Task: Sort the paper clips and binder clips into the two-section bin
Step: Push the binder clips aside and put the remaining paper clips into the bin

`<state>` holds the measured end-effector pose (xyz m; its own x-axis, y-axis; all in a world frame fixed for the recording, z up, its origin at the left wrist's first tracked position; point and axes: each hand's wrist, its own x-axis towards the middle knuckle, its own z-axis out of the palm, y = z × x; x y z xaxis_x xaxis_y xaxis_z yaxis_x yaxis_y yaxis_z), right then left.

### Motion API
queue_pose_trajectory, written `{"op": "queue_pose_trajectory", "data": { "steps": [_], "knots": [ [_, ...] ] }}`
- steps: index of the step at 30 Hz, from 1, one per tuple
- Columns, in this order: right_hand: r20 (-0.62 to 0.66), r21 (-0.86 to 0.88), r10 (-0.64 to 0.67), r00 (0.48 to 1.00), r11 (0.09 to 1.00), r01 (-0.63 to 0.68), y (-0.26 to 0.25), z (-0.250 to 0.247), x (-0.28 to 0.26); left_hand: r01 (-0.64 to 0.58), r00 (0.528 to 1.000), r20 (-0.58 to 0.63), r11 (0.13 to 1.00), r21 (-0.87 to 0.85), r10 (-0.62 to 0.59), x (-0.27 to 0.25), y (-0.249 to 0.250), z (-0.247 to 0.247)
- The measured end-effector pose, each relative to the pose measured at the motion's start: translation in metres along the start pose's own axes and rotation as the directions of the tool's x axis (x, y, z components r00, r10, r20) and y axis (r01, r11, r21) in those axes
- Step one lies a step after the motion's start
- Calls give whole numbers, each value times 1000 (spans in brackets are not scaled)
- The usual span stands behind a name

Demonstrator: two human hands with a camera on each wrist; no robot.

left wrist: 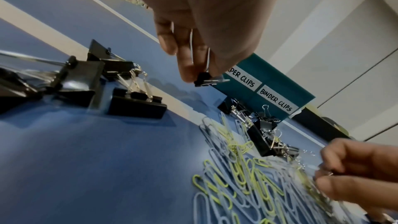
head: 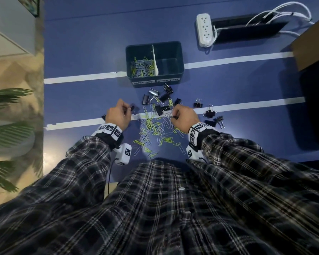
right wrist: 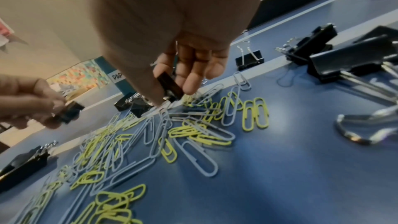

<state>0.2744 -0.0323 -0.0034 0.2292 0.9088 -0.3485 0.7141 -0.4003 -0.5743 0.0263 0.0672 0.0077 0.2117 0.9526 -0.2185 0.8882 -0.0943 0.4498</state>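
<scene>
A dark teal two-section bin (head: 180, 57) stands on the blue table; its left section holds paper clips (head: 143, 67) and its right section is bare. A pile of yellow and grey paper clips (head: 155, 129) lies between my hands, with loose black binder clips (head: 160, 98) beyond it. My left hand (head: 126, 110) pinches a small black binder clip (left wrist: 206, 80) just above the table. My right hand (head: 174, 115) grips another black binder clip (right wrist: 170, 84) over the far edge of the pile.
More binder clips (head: 213, 116) lie to the right of my right hand. A white power strip (head: 203, 30) and a black cable tray (head: 247, 30) sit at the back. A cardboard box (head: 311, 43) is at the far right, a plant (head: 7, 126) beyond the table's left edge.
</scene>
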Motion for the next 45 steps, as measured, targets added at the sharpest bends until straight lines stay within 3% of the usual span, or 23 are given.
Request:
{"op": "queue_pose_trajectory", "data": {
  "steps": [3,6,10,13,18,20,23,27,30,33,37,41,43,45],
  "knots": [
    [-64,111,38,997,993,-30,5,-9,-3,3,1000,5,977,213,-4,3,-10,2],
    [-241,158,164,957,979,-128,18,-23,1,10,1000,7,953,304,-13,4,-13,2],
    [-395,18,216,893,974,-227,40,-44,11,-182,983,65,933,310,170,5,8,8],
    [-399,-143,192,897,953,-267,50,-54,18,-310,946,179,921,236,272,8,42,20],
    [-378,-235,175,909,932,-277,54,-54,20,-404,889,337,878,255,311,15,77,40],
    [-361,-257,104,927,944,-206,47,-53,20,-421,880,353,866,269,318,17,80,44],
    [-229,-259,-45,972,966,-17,27,-46,22,-430,884,328,854,292,333,15,79,44],
    [-57,-288,-99,993,954,79,6,-29,29,-423,900,259,850,315,352,12,66,31],
    [-25,-333,-105,994,939,91,4,-20,35,-411,908,221,859,306,356,11,50,16],
    [-49,-305,-59,997,952,42,8,-19,38,-364,930,173,875,320,324,10,35,4],
    [-155,-184,19,988,982,-48,16,-31,42,-136,990,8,944,301,140,10,5,-7],
    [-245,-84,79,966,991,-102,25,-47,47,-25,1000,-5,919,392,29,9,-20,-10],
    [-256,-117,84,963,986,-117,28,-52,49,-7,1000,-11,908,420,13,9,-20,-9],
    [-270,-261,61,961,956,-134,28,-54,49,-39,999,-12,918,394,47,12,-11,-7]
  ]
}}
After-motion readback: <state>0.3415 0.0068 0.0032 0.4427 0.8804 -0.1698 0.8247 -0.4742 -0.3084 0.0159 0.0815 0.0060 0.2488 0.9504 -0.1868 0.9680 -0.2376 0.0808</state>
